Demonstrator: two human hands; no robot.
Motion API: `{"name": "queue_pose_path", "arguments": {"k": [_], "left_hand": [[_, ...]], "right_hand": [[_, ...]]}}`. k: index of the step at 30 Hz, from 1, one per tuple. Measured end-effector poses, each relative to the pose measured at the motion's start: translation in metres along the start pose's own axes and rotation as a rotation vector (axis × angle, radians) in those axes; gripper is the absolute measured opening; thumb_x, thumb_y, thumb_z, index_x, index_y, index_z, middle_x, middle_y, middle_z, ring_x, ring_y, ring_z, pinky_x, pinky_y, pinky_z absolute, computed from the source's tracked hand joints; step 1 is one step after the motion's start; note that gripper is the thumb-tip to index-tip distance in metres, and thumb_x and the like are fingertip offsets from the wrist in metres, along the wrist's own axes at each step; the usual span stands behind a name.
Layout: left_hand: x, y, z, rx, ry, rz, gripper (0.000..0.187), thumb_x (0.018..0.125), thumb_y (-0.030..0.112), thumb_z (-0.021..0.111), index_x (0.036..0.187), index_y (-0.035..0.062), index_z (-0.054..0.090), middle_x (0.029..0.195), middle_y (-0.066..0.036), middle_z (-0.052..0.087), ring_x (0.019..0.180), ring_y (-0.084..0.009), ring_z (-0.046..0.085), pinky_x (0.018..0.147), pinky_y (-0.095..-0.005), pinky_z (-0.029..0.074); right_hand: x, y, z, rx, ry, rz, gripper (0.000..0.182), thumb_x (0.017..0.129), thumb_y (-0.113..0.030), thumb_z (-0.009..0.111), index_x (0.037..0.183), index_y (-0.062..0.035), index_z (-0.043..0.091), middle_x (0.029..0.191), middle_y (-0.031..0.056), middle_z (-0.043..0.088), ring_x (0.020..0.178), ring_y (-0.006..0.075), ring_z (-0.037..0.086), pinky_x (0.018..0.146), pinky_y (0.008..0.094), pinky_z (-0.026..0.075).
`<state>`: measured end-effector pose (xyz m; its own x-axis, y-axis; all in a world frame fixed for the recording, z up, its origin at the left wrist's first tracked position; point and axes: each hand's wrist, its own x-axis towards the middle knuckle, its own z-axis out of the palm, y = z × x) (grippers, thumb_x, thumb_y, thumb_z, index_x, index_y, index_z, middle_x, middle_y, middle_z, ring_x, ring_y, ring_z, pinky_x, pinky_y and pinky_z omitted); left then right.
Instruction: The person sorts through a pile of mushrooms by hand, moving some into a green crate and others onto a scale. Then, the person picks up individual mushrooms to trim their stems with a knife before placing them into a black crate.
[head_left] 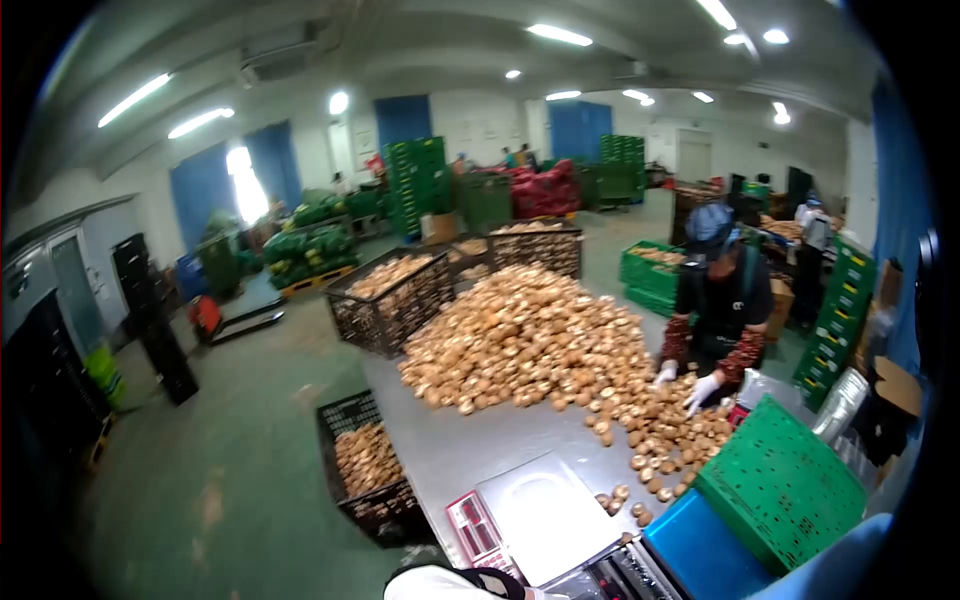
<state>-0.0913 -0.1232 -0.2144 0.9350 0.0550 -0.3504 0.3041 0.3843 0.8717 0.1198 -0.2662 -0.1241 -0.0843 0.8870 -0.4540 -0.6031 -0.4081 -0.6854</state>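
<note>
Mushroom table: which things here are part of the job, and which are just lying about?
Seem part of the job:
- mushrooms, heaped up
- metal table under them
- co-worker's gloved hands, among the mushrooms
- black crate beside the table, holding mushrooms

Probably just lying about:
- red pallet jack
- red sacks at the back

And there's bare metal tabletop (pixel 440 450) left of centre, a passing lane between the mushroom heap (pixel 530 340) above and white plate (pixel 550 505) below! Lower right, the green crate (pixel 785 485) blocks.
</note>
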Motion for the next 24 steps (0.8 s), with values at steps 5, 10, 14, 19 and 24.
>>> {"name": "queue_pose_path", "arguments": {"k": [5,10,14,19,24], "left_hand": [[0.002,-0.043,-0.008,0.316,0.233,0.073,0.046,0.097,0.050,0.037,0.100,0.0092,0.058,0.093,-0.008,0.064,0.083,-0.0215,0.062,0.072,-0.0371,0.052],[0.002,-0.090,-0.027,0.449,0.386,0.087,0.046,0.097,0.049,0.039,0.096,0.0085,0.059,0.088,-0.008,0.064,0.080,-0.0219,0.063,0.072,-0.0376,0.052],[0.016,-0.179,-0.091,0.326,0.514,0.106,0.045,0.096,0.049,0.040,0.093,0.0079,0.061,0.084,-0.008,0.065,0.079,-0.0223,0.063,0.071,-0.0380,0.051],[-0.149,-0.086,-0.033,0.535,0.566,0.111,0.036,0.096,0.035,0.046,0.086,0.0037,0.060,0.074,-0.011,0.064,0.069,-0.0274,0.063,0.066,-0.0407,0.050],[-0.160,-0.085,-0.033,0.476,0.519,0.066,0.035,0.096,0.036,0.046,0.091,0.0048,0.060,0.075,-0.010,0.063,0.069,-0.0251,0.062,0.065,-0.0389,0.050]], "right_hand": [[0.026,-0.003,0.057,-0.123,-0.080,0.137,0.071,0.091,-0.059,0.044,0.131,0.0004,0.046,0.116,0.0078,0.061,0.097,0.0212,0.059,0.084,0.0283,0.046],[0.044,0.002,0.093,-0.193,-0.128,0.209,0.071,0.092,-0.059,0.045,0.130,0.0003,0.046,0.116,0.0078,0.061,0.096,0.0209,0.059,0.082,0.0281,0.046],[0.050,0.009,0.113,-0.216,-0.144,0.246,0.070,0.092,-0.058,0.045,0.130,0.0002,0.046,0.115,0.0078,0.062,0.095,0.0207,0.059,0.081,0.0279,0.047],[0.048,0.010,0.124,-0.233,-0.143,0.275,0.070,0.092,-0.058,0.045,0.130,0.0001,0.046,0.115,0.0078,0.062,0.093,0.0205,0.059,0.079,0.0277,0.047],[0.036,0.016,0.131,-0.242,-0.132,0.274,0.069,0.092,-0.057,0.045,0.130,0.0000,0.046,0.114,0.0078,0.062,0.092,0.0202,0.059,0.077,0.0275,0.047]]}}
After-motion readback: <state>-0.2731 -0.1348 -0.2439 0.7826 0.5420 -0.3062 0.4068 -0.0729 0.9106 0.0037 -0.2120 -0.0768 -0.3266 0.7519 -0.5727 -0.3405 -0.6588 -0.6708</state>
